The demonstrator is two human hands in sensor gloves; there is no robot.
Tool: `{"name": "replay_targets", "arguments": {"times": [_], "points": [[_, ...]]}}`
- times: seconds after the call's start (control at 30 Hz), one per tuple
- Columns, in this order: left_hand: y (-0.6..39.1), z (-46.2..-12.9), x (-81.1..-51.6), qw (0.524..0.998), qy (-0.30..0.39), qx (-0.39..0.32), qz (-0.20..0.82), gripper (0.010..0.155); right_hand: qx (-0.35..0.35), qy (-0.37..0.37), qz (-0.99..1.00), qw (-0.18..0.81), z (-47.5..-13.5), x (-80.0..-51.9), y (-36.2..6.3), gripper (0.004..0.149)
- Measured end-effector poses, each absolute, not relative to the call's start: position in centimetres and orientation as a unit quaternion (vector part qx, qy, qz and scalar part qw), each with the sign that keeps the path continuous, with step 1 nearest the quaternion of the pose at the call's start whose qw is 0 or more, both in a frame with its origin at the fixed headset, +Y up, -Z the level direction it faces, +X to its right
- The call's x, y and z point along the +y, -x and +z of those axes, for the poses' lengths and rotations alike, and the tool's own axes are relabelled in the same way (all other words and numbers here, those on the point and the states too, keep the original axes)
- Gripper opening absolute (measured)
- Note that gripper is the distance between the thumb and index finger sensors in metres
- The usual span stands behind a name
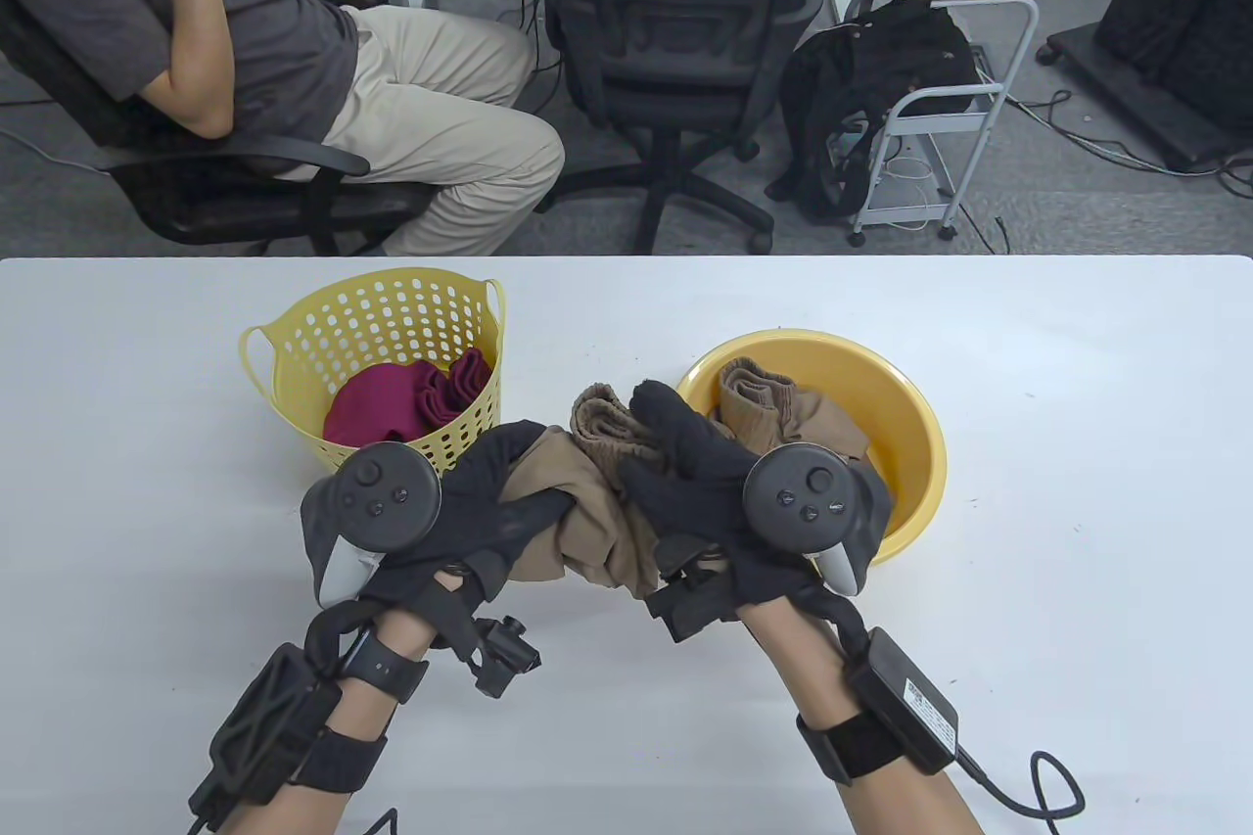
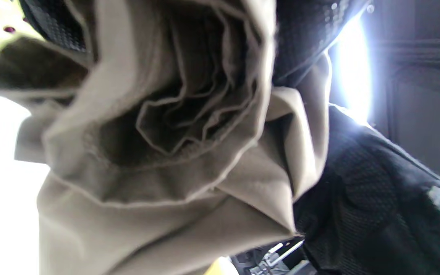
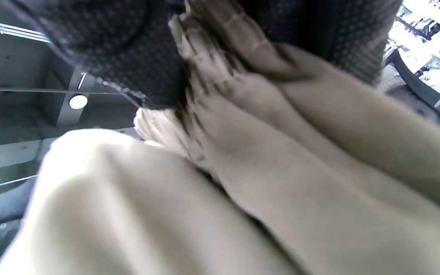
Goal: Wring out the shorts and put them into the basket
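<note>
Tabletop point(image 1: 1077, 483), white, carries everything; both hands come in from its near edge.

Yellow basin point(image 1: 910, 443), right of centre. A second tan garment point(image 1: 773, 409) lies inside it, likely waiting its turn. The basin's near-left rim is hidden behind the right hand.

Perforated yellow basket point(image 1: 382, 326), left of centre, already holds a maroon garment point(image 1: 406, 399). It stands just beside the left hand, so the drop-off looks like a short carry.

Tan shorts point(image 1: 587, 522) held bunched between both hands, above the tabletop in the gap between basket and basin. Judged to be held there so the two hands can twist against each other; wringing seems to be under way, not finished. Ribbed waistband point(image 1: 602, 424) sticks up between the hands.

Left hand point(image 1: 470, 502): fingers curled around the left end of the shorts, grasping the cloth. Left wrist view shows crumpled folds point(image 2: 174, 126) packed close to the lens.

Right hand point(image 1: 705, 492): fingers wrapped over the right end, also clenched on the cloth. Right wrist view is blurred, but shows ribbed fabric point(image 3: 220, 76) under the dark glove.

Hard to make out: whether the cloth is wet or dripping, and how tightly it is twisted. The lower end of the bundle is hidden behind the hands.
</note>
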State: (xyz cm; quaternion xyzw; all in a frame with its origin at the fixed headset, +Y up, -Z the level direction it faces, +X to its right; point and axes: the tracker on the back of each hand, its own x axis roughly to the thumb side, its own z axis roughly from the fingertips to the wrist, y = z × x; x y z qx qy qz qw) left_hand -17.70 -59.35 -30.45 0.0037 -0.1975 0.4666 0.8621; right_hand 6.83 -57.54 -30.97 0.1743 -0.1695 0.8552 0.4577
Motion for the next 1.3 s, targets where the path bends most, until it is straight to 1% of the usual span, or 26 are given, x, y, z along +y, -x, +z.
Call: {"name": "replay_targets", "arguments": {"times": [0.1, 0.23, 0.3, 0.4, 0.53, 0.63, 0.87, 0.97, 1.0, 1.1, 1.23, 1.3], "points": [[17.5, -30.4, -59.7, 0.844, 0.003, -0.208, 0.495, 0.072, -0.163, -0.174, 0.851, 0.469, -31.0, -57.7, -6.5, 0.061], [17.0, -30.3, -60.1, 0.803, 0.02, -0.254, 0.54, 0.091, -0.15, -0.172, 0.839, 0.493, -31.0, -57.9, -6.0, 0.06], [16.8, -30.2, -60.1, 0.796, 0.021, -0.264, 0.544, 0.098, -0.141, -0.172, 0.832, 0.508, -31.0, -58.0, -5.8, 0.06], [16.5, -30.0, -60.1, 0.807, 0.012, -0.278, 0.521, 0.109, -0.119, -0.18, 0.815, 0.538, -31.0, -58.1, -5.5, 0.06], [16.5, -29.8, -59.9, 0.821, -0.014, -0.276, 0.501, 0.12, -0.08, -0.183, 0.788, 0.582, -31.0, -58.3, -5.3, 0.058], [16.5, -29.5, -59.8, 0.829, -0.039, -0.28, 0.483, 0.126, -0.057, -0.189, 0.775, 0.6, -30.9, -58.4, -5.1, 0.058], [16.1, -29.1, -59.6, 0.856, -0.076, -0.262, 0.44, 0.128, -0.017, -0.192, 0.754, 0.628, -30.6, -58.5, -4.7, 0.057], [16.1, -29.1, -59.6, 0.862, -0.083, -0.251, 0.433, 0.127, -0.01, -0.195, 0.749, 0.633, -30.5, -58.5, -4.7, 0.057], [16.1, -29.1, -59.6, 0.863, -0.085, -0.247, 0.432, 0.13, -0.008, -0.198, 0.75, 0.631, -30.5, -58.5, -4.6, 0.057], [16.1, -29.2, -59.6, 0.87, -0.091, -0.238, 0.423, 0.13, -0.003, -0.207, 0.753, 0.625, -30.4, -58.5, -4.4, 0.057], [16.3, -29.2, -59.7, 0.874, -0.095, -0.235, 0.414, 0.126, 0.005, -0.217, 0.752, 0.623, -30.4, -58.5, -4.2, 0.058], [16.4, -29.2, -59.8, 0.874, -0.099, -0.233, 0.414, 0.121, 0.011, -0.221, 0.75, 0.623, -30.4, -58.6, -4.2, 0.058]]}}
